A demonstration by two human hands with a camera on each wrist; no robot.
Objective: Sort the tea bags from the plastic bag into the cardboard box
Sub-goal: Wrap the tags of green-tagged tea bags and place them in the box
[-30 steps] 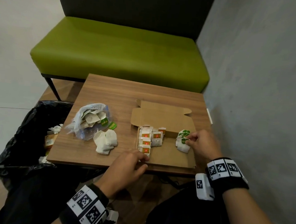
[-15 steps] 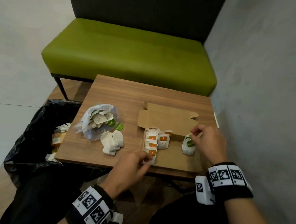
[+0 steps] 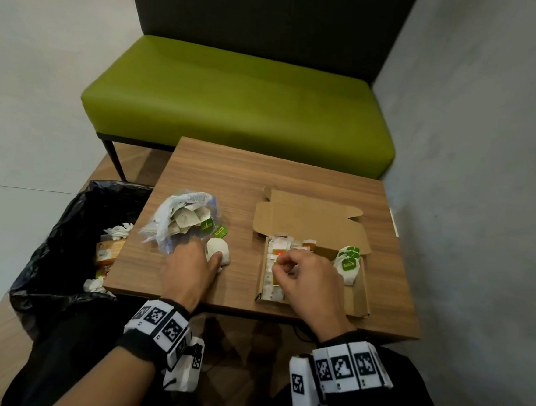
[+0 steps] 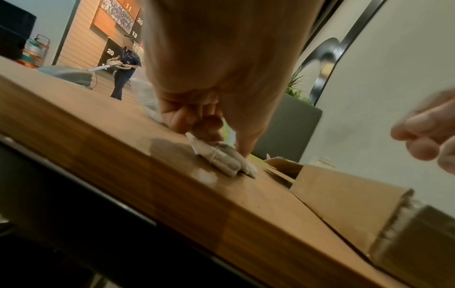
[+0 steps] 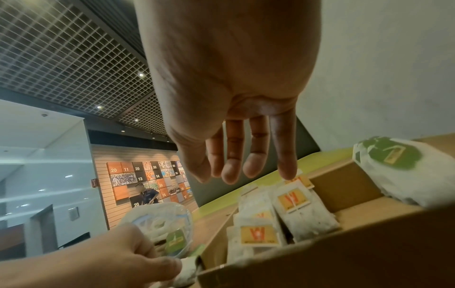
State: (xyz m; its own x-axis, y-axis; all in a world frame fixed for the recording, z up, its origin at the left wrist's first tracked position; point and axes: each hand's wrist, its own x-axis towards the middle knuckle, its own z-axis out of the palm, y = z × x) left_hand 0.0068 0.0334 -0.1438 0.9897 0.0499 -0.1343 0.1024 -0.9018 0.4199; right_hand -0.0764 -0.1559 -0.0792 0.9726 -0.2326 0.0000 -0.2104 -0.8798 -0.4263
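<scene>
A small pile of loose tea bags (image 3: pixel 218 252) beside the plastic bag (image 3: pixel 176 218) is pinched by the left hand (image 3: pixel 189 271), while the right hand (image 3: pixel 306 277), loosely curled and empty, is held over the cardboard box (image 3: pixel 359 291); a lift and carry across is judged next.

place: public lobby/lounge | cues: green bench (image 3: pixel 235 105), numbered photo wall (image 5: pixel 147 179), grid ceiling (image 5: pixel 61 58)

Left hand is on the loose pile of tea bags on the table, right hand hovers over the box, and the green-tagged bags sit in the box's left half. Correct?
Not quite. In the head view the green-tagged bags sit in the right half of the cardboard box; the orange-tagged ones fill the left. The rest holds.
</scene>
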